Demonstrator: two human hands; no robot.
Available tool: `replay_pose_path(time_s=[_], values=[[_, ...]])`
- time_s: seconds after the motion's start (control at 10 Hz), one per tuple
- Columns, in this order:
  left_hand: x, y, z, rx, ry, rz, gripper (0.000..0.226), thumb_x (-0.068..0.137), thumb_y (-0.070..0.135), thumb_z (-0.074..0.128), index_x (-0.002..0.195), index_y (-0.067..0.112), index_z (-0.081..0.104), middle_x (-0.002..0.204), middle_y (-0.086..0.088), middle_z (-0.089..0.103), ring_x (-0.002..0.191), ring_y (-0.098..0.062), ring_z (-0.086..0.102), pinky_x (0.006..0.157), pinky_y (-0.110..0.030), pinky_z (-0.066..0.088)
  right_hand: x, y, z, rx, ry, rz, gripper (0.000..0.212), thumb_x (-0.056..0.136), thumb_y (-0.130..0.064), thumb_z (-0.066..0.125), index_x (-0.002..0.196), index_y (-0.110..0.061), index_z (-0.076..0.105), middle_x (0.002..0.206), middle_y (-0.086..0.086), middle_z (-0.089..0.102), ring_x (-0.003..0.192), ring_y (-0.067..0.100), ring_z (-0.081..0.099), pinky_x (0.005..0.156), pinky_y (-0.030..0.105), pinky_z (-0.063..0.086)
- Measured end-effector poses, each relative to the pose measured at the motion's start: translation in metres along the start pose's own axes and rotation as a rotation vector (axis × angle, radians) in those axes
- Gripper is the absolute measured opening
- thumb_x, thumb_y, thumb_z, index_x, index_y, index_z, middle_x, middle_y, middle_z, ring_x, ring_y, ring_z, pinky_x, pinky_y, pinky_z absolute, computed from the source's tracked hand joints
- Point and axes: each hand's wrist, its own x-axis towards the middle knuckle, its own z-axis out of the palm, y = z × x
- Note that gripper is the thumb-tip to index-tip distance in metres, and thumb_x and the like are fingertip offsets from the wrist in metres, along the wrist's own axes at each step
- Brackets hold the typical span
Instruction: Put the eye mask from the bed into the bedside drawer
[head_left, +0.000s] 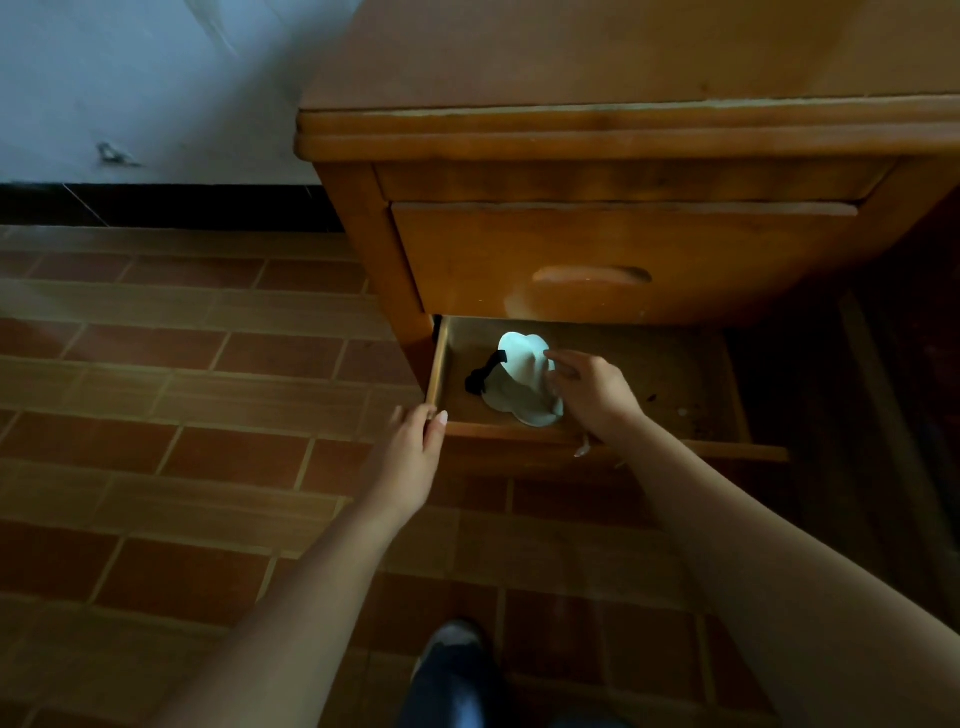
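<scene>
A pale eye mask (522, 376) with a black strap lies inside the open bottom drawer (675, 374) of a wooden bedside table, toward its left side. My right hand (592, 392) reaches into the drawer, and its fingertips touch the mask's right edge. Whether they still grip the mask I cannot tell. My left hand (415, 447) rests on the drawer's front left corner, fingers curled over the front edge.
The upper drawer (592, 260) of the bedside table is closed and overhangs the back of the open one. Brown tiled floor (182, 389) spreads to the left, with a pale wall behind. My foot (452, 644) stands below the drawer.
</scene>
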Motion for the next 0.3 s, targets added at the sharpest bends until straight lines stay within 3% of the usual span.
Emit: replay_pose_path(time_s=[0.1, 0.2, 0.3], values=[[0.003, 0.002, -0.004, 0.063, -0.024, -0.018, 0.046, 0.094, 0.045, 0.029, 0.131, 0.023, 0.042, 0.147, -0.011, 0.035, 0.127, -0.026, 0.044, 0.091, -0.037, 0.043, -0.003, 0.003, -0.005, -0.073, 0.023, -0.046, 0.035, 0.09, -0.018, 0.045, 0.125, -0.019, 0.053, 0.127, 0.01, 0.059, 0.101, 0.023, 0.06, 0.079, 0.034, 0.049], [0.004, 0.009, -0.012, 0.146, -0.048, -0.05, 0.047, 0.094, 0.046, 0.029, 0.135, 0.025, 0.038, 0.152, -0.01, 0.026, 0.132, -0.029, 0.039, 0.091, -0.039, 0.045, -0.011, 0.001, -0.016, -0.164, 0.052, -0.133, 0.032, 0.09, -0.017, 0.047, 0.121, -0.017, 0.056, 0.122, 0.01, 0.062, 0.11, 0.026, 0.055, 0.082, 0.031, 0.044], [0.005, 0.019, -0.024, 0.213, -0.05, -0.012, 0.047, 0.094, 0.045, 0.03, 0.135, 0.024, 0.037, 0.15, -0.008, 0.03, 0.125, -0.029, 0.046, 0.086, -0.04, 0.05, -0.018, -0.007, -0.034, -0.261, 0.11, -0.164, 0.034, 0.09, -0.021, 0.048, 0.123, -0.018, 0.054, 0.126, 0.009, 0.06, 0.114, 0.028, 0.053, 0.087, 0.037, 0.046]])
